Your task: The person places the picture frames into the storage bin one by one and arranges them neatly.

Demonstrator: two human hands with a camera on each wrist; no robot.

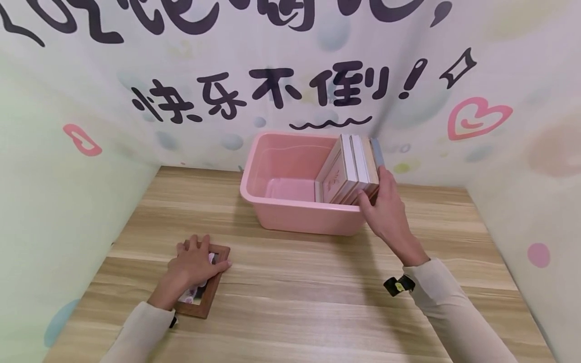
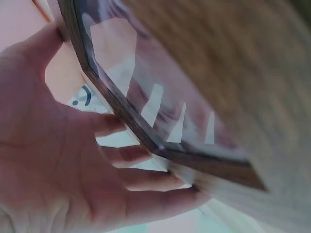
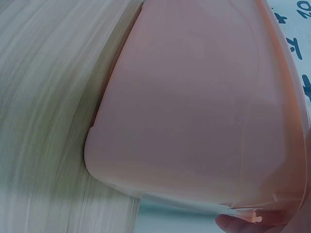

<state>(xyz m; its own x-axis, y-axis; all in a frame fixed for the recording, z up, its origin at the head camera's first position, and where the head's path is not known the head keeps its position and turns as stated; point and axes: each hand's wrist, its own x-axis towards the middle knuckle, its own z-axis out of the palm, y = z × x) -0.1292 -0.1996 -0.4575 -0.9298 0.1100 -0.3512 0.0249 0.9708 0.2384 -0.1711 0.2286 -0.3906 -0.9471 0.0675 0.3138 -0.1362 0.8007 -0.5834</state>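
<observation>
My left hand (image 1: 192, 264) spans a brown wooden picture frame (image 1: 210, 300) that lies at the left of the table. The thumb touches its right edge and the fingers reach its far edge. In the left wrist view, the fingertips meet the frame's dark rim (image 2: 116, 109), and the glass shows finger-like reflections. Several books (image 1: 356, 166) stand upright and tilted at the right end of a pink plastic bin (image 1: 299, 217). My right hand (image 1: 386, 206) holds them at that end, thumb in front and fingers on the far side. The right wrist view shows mainly the bin's wall (image 3: 184, 111).
A light wood-grain table (image 1: 290, 292) lies under everything. The bin stands near the back wall (image 1: 204, 141), which carries large dark lettering. Pale walls bound the table at left and right. A black strap (image 1: 399, 286) hangs at the right cuff.
</observation>
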